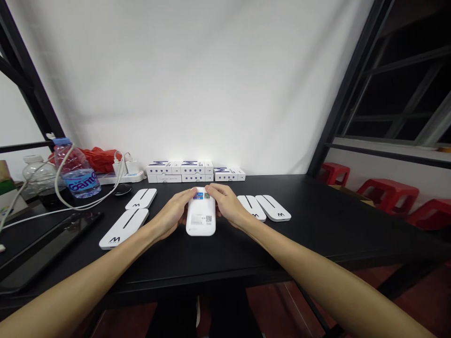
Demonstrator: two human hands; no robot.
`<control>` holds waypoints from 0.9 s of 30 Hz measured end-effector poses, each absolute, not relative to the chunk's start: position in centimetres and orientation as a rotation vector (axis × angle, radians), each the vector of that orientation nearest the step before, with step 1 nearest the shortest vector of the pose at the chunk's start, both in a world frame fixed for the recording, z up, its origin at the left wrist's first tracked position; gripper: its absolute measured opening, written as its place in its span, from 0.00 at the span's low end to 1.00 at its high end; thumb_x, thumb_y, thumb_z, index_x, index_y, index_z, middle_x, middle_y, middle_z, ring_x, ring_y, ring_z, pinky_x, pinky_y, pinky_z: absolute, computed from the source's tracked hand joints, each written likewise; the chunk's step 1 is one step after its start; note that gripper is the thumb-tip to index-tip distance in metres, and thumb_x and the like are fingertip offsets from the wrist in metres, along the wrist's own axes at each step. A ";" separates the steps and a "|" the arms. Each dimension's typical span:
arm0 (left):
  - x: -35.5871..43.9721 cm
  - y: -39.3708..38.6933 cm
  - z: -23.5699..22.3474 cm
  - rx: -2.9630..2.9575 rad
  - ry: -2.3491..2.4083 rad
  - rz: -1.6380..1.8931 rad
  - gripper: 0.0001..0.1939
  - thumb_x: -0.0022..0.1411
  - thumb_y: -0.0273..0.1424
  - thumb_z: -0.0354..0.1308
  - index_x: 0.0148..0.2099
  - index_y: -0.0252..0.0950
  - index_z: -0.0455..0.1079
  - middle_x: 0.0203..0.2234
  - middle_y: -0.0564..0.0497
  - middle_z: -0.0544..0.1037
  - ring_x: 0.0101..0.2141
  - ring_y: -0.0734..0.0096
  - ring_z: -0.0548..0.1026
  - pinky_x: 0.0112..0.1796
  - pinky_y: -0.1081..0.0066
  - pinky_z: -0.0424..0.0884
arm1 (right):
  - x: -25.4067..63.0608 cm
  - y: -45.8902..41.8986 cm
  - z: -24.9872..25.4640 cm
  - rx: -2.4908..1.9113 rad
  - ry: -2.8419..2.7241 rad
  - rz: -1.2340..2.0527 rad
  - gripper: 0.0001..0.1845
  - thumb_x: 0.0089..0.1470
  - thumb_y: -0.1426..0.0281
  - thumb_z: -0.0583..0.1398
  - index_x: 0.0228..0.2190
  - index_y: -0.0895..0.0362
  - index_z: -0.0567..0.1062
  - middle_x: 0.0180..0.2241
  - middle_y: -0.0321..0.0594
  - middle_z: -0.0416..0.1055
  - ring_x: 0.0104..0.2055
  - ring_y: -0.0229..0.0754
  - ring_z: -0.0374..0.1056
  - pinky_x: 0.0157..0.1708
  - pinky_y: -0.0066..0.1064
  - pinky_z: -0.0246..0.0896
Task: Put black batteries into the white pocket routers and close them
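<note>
Between both hands, above the black table (303, 234), is a white flat device (201, 223) with rounded corners. Its labelled back faces me, showing small print, a QR code and a blue sticker near the far end. My left hand (175, 210) grips its left edge, thumb on the far part of the face. From the right side my right hand (227, 204) holds it likewise, thumb near the sticker. The fingers underneath are hidden. Similar white devices with a black W and a dark slot lie on either side: one (124, 228) by my left forearm, another (273, 208) to the right.
White boxes (164, 172) stand stacked along the wall. At left are a water bottle (79, 171), a power strip (136, 176) with chargers and a white cable, a black mouse (122, 189) and a dark tablet-like slab (42, 251). Red stools (385, 195) stand beyond the table.
</note>
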State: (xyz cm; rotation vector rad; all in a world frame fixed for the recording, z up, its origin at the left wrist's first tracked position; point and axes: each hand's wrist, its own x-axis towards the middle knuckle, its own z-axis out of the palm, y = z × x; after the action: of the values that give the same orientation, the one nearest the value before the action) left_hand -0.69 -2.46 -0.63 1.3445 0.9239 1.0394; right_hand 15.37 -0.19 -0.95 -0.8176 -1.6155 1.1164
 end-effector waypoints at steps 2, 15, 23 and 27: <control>-0.6 -2.6 -0.6 1.383 0.925 0.913 0.23 0.59 0.50 0.52 0.41 0.35 0.69 0.29 0.44 0.78 0.24 0.63 0.77 0.20 0.68 0.71 | 15.5 0.0 -0.8 -0.855 -1.500 1.135 0.14 0.57 0.58 0.53 0.28 0.55 0.67 0.22 0.32 0.60 0.20 0.34 0.60 0.13 0.23 0.53; -0.1 -4.6 -0.4 2.342 1.104 0.976 0.17 0.64 0.41 0.48 0.25 0.39 0.58 0.12 0.58 0.61 0.13 0.75 0.59 0.20 0.72 0.54 | 15.9 -0.8 0.3 -0.872 -1.718 0.177 0.27 0.61 0.59 0.48 0.14 0.56 0.50 0.13 0.31 0.49 0.18 0.32 0.46 0.20 0.29 0.42; -0.4 -4.4 -0.3 2.539 1.056 0.826 0.20 0.67 0.42 0.43 0.25 0.38 0.59 0.15 0.55 0.64 0.17 0.73 0.63 0.23 0.71 0.54 | 16.3 -0.5 0.2 -0.843 -1.597 0.123 0.26 0.60 0.63 0.48 0.13 0.54 0.47 0.12 0.31 0.46 0.16 0.32 0.43 0.19 0.30 0.38; -0.3 -4.6 -0.5 2.704 1.127 0.867 0.21 0.68 0.39 0.41 0.23 0.38 0.58 0.14 0.54 0.62 0.16 0.73 0.61 0.24 0.70 0.52 | 16.4 -0.7 0.1 -0.857 -1.614 0.152 0.25 0.61 0.61 0.47 0.14 0.55 0.52 0.14 0.32 0.50 0.18 0.34 0.48 0.21 0.30 0.45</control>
State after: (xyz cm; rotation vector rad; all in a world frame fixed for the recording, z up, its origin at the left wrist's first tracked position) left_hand -0.32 -4.59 -0.50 2.7041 1.1272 0.8665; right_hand 16.44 -0.69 0.14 -0.8565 -1.6137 0.1517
